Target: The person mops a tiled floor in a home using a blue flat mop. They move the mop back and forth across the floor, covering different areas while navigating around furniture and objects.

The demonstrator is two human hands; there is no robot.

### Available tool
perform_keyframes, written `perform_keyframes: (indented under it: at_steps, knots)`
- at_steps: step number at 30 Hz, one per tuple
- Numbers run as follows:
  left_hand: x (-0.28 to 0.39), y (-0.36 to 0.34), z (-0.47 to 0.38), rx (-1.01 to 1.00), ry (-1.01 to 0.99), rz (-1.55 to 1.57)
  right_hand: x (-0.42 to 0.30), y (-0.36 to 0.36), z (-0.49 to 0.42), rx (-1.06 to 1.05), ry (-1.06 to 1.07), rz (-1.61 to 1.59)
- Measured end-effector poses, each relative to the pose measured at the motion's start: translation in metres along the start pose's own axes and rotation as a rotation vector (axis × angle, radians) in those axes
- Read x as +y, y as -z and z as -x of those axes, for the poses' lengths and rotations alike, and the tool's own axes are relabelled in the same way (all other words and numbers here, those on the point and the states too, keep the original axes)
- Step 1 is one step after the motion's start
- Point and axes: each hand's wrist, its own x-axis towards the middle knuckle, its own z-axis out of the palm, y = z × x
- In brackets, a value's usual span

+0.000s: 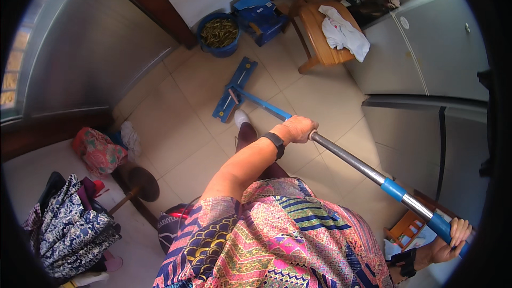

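Note:
A mop with a flat blue head (245, 73) stands on the tiled floor, its long metal pole (348, 156) running down to the lower right. My left hand (300, 129) is closed around the pole near its blue lower part. At the pole's upper end, my right hand (458, 237) grips the blue handle (439, 226). The mop head lies just beyond a white shoe (241, 118) on my foot. Dark bands are on both wrists.
A blue tub (220, 51) of dried plant pieces and a blue bag (260, 18) stand by the wall. At right are a wooden chair (310, 22) with a white cloth (340, 32) and a grey refrigerator (404, 136). Clothes (76, 224) hang at left, near a metal door (104, 36).

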Motion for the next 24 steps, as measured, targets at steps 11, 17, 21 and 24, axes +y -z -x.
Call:
perform_keyframes:
  at_steps: [11, 17, 21, 24]
  knots:
    - [-0.014, -0.081, -0.027, -0.134, 0.129, -0.225, 0.054, 0.067, 0.095, 0.299, -0.032, -0.040]
    - [-0.021, -0.067, -0.009, -0.136, 0.170, -0.230, 0.063, 0.047, 0.096, 0.273, 0.001, -0.071]
    - [-0.047, -0.043, 0.017, -0.148, 0.211, -0.239, 0.094, 0.031, 0.089, 0.277, -0.042, -0.122]
    - [-0.066, -0.030, 0.032, -0.163, 0.254, -0.260, 0.116, 0.025, 0.083, 0.268, -0.083, -0.160]
